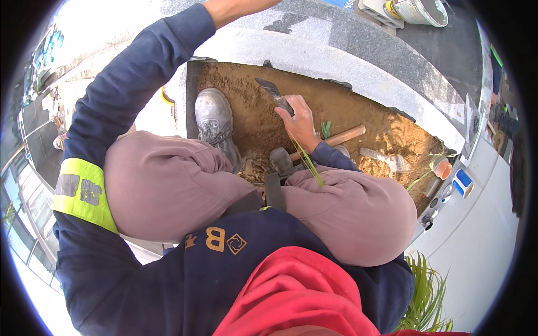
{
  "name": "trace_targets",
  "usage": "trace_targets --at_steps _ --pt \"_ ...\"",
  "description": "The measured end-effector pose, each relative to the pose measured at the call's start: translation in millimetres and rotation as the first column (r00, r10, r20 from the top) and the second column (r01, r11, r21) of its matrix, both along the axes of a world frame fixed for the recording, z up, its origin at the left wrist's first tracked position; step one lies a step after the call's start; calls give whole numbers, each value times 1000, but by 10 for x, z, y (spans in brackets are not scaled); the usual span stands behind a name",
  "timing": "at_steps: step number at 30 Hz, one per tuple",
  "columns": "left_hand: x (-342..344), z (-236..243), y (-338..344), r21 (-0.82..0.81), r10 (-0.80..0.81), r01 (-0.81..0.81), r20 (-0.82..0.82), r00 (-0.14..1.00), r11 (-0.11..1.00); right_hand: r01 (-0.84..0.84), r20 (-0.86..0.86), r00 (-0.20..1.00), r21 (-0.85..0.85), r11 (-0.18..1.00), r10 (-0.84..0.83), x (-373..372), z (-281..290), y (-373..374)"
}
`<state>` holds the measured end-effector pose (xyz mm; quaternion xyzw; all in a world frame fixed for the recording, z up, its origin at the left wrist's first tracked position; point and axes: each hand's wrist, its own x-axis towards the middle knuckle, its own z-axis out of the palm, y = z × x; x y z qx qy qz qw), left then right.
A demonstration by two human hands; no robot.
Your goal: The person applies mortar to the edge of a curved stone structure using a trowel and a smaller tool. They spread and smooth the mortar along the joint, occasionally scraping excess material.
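Note:
My right hand (303, 122) is closed around the handle of a dark flat-bladed tool (269, 88), which points up and left over the soil (246, 75). Its exact kind is unclear. At the top edge, my left hand (238, 7) reaches over the pale kerb; its fingers are cut off, so what they do is hidden. Beneath my right wrist, a mallet with a black head (280, 161) and a wooden handle (346, 135) rests on the soil. Thin yellow-green strips (305, 159) hang close to that wrist.
A curved pale stone kerb (347, 92) borders the soil bed. My grey shoe (214, 115) stands in the bed. To the right are an orange-ended pipe (443, 169), a blue-and-white roll (463, 183) and green fronds (426, 294). A white bucket (423, 12) lies at the top right.

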<state>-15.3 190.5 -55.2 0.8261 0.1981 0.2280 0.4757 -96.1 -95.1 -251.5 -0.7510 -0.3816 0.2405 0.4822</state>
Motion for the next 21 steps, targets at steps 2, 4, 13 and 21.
trace_targets --at_steps 2,4,13,21 --pt "-19 24 -23 -30 -13 12 -38 999 999 29 4 1000 14 999 -29 -14 -24 54" --pt "-25 -153 95 221 -13 -8 94 995 975 70 -33 997 -10 998 -70 -31 -44 110" --pt "-123 -40 74 -14 -8 7 -76 997 1000 130 57 990 18 991 -131 -31 -171 210" --pt "-113 -142 70 4 7 -7 -81 997 1000 144 37 989 8 990 -144 10 -211 225"
